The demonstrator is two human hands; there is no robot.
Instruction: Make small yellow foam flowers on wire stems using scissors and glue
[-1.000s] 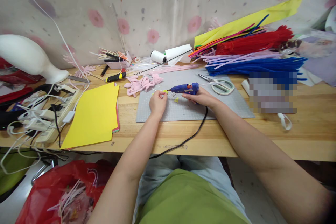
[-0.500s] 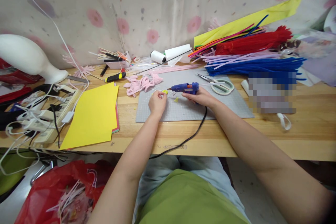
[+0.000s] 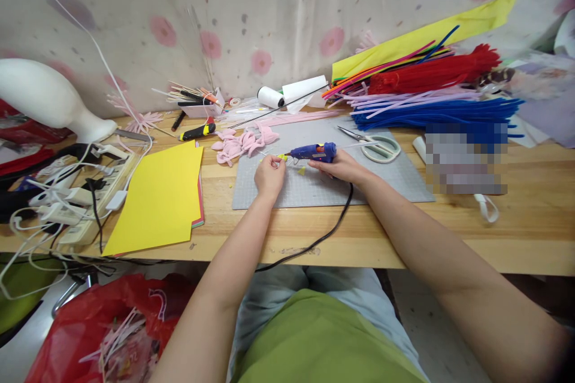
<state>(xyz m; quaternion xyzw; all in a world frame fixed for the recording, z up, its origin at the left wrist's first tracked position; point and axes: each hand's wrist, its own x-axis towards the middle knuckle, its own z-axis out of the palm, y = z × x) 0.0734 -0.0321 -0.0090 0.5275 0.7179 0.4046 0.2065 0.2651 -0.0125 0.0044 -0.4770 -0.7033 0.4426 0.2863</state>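
The blue glue gun (image 3: 312, 153) is above the middle of the grey cutting mat (image 3: 381, 187), lying nearly level, its nozzle pointing left at a small yellow piece (image 3: 283, 157); from where I stand I can't tell whether the tip touches it. The right hand (image 3: 342, 166) is wrapped around the gun's handle, while the left hand (image 3: 270, 175) has its thumb and fingers pinched together on the yellow piece, just in front of the nozzle. A clear glue stick (image 3: 357, 145) pokes out of the gun's back end towards the scissors (image 3: 381, 148), which lie on the mat with their blades parted a little and pointing up and left. Beneath the gun there's a yellow scrap (image 3: 302, 171) on the mat, and a black cord (image 3: 332, 231) curves from below the right hand over the table's (image 3: 516, 239) front edge. Fuzzy pink pieces (image 3: 245, 145) sit in a heap at the mat's far left corner, with a yellow-and-black handle (image 3: 197, 131) just beside them. Farther left, yellow sheets (image 3: 155, 203) lie next to a crowded power strip (image 3: 114, 182), and a white foam head (image 3: 49, 93) rises behind it. Over on the right, blue stems (image 3: 435, 115), lilac stems (image 3: 413, 94) and red stems (image 3: 435, 72) are piled towards the flowered curtain (image 3: 251, 6).
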